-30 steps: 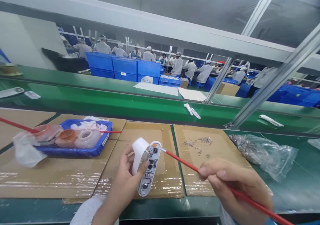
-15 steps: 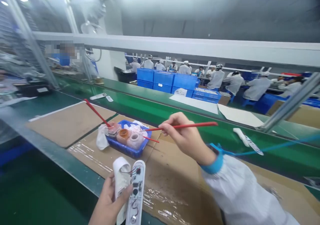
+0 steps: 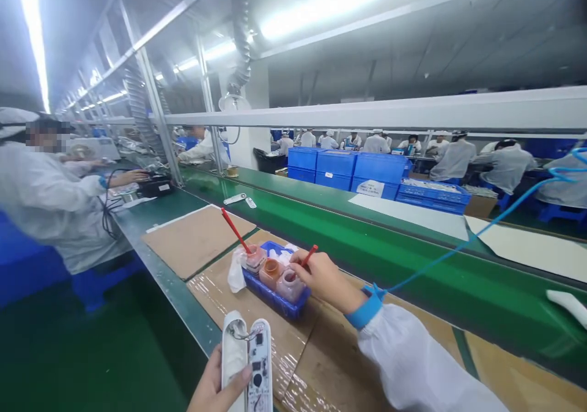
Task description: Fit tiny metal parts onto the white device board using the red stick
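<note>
Over the blue tray point(image 3: 270, 297), the right hand point(image 3: 321, 277) is pinching a red brush point(image 3: 309, 256) and dipping its tip, apparently, into the nearest small jar point(image 3: 290, 285). Near the bottom edge, the left hand point(image 3: 215, 390) is gripping an opened white device point(image 3: 247, 363) with its circuit board showing, above the taped cardboard point(image 3: 316, 363).
</note>
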### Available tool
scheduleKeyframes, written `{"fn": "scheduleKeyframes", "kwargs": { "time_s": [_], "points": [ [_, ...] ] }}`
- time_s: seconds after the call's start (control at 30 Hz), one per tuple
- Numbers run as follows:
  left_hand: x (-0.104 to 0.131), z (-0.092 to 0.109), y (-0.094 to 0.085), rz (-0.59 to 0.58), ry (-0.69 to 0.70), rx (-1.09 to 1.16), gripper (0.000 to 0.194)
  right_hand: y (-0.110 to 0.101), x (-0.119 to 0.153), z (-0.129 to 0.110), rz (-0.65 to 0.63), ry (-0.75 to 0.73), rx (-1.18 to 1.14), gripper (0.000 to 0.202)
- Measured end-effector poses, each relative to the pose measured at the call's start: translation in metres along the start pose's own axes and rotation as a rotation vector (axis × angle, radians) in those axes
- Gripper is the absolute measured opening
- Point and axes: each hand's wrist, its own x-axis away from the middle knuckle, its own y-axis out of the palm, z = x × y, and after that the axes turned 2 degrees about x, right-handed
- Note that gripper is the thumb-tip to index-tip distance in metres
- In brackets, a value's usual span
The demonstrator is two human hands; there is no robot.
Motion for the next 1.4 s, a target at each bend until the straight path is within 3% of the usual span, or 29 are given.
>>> {"fn": "scheduleKeyframes", "kwargs": {
  "time_s": [0.1,0.2,0.3,0.43,0.67,0.9,1.07,1.23,1.4],
  "points": [
    [0.002,0.006,0.011,-0.060,-0.067,0.007,0.106,-0.010,0.015,-0.001,0.045,-0.093,0.004,0.014],
    [0.008,0.004,0.024,-0.087,-0.004,0.012,0.097,-0.019,0.038,-0.002,0.138,-0.366,0.075,0.018],
    [0.014,-0.004,0.034,-0.137,0.046,0.018,0.086,-0.022,0.061,-0.002,0.166,-0.583,0.244,0.022],
    [0.015,-0.018,0.040,-0.196,0.052,0.022,0.076,-0.018,0.085,0.000,0.223,-0.711,0.378,0.023],
    [0.021,-0.026,0.053,-0.184,0.074,0.066,0.073,-0.009,0.107,0.004,0.221,-0.709,0.374,0.024],
    [0.027,-0.018,0.064,-0.110,0.116,0.145,0.081,-0.007,0.103,0.008,0.315,-0.705,0.267,0.026],
    [0.024,-0.016,0.062,-0.084,0.104,0.157,0.084,0.001,0.105,0.014,0.217,-0.616,0.202,0.023],
    [0.019,-0.020,0.060,-0.126,0.118,0.142,0.076,-0.003,0.107,0.011,0.229,-0.642,0.199,0.026],
    [0.017,-0.022,0.059,-0.155,0.144,0.123,0.073,-0.011,0.111,0.006,0.016,-0.564,0.162,0.022]
  ]
}}
